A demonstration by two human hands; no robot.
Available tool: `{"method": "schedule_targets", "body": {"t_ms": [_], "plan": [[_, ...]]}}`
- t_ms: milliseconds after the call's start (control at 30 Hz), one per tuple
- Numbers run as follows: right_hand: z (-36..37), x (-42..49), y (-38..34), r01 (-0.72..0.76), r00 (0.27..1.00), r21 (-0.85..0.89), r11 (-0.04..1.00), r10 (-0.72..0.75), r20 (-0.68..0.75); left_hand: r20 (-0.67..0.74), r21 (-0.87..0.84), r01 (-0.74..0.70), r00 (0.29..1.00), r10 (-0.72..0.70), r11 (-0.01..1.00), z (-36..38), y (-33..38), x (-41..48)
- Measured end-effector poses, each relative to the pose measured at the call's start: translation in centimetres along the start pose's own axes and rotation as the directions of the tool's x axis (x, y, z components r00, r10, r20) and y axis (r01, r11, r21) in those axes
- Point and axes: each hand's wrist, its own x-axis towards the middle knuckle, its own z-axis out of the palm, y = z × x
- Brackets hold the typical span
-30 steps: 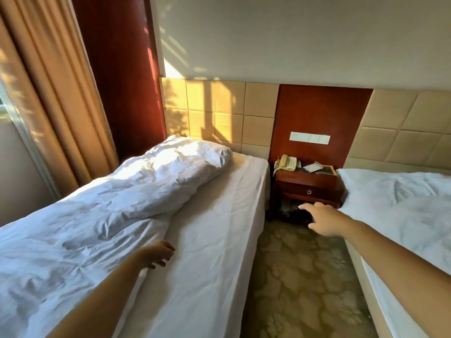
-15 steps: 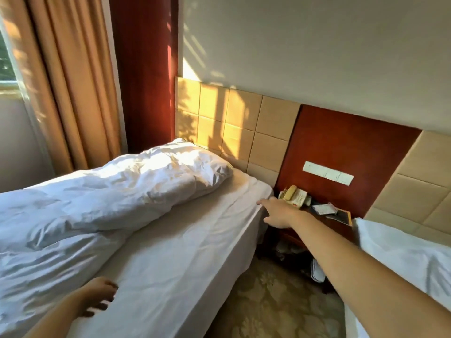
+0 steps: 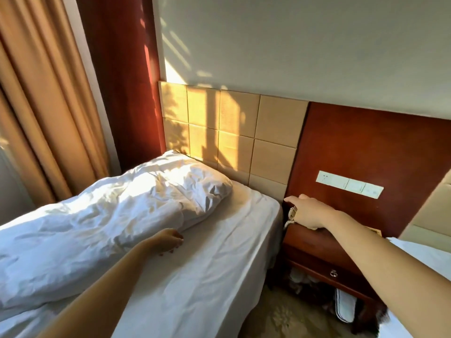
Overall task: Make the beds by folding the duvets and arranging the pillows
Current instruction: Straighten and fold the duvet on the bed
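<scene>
A crumpled white duvet (image 3: 80, 223) lies bunched along the far, window side of the left bed (image 3: 214, 264). Its upper end covers a pillow (image 3: 207, 186) by the padded headboard (image 3: 234, 132). My left hand (image 3: 168, 241) rests on the bare sheet at the duvet's near edge, fingers curled down, holding nothing. My right hand (image 3: 307, 212) reaches over the wooden nightstand (image 3: 314, 242), fingers spread, hiding most of the telephone there. A corner of the second bed (image 3: 424, 254) shows at the right edge.
A coiled phone cord (image 3: 290, 217) hangs at the nightstand's left corner. A switch panel (image 3: 349, 187) sits on the red wall panel. White slippers (image 3: 344, 308) lie under the nightstand on the patterned carpet. Tan curtains (image 3: 48, 106) hang at the left.
My view has moved in toward the head of the left bed. My left hand slid up the sheet to the duvet's edge, and my right hand moved over the nightstand.
</scene>
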Motion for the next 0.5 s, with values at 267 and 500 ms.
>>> {"method": "schedule_targets", "body": {"t_ms": [267, 500], "plan": [[0.4, 14.8, 5.6, 0.144, 0.988, 0.019, 0.989, -0.145, 0.061, -0.041, 0.007, 0.125, 0.991, -0.124, 0.992, 0.4, 5.8, 10.8], [-3.4, 28.2, 11.1, 0.274, 0.958, -0.015, 0.962, -0.272, 0.095, -0.203, -0.142, 0.225, 0.947, -0.251, 0.964, 0.9, 10.5, 18.5]]}}
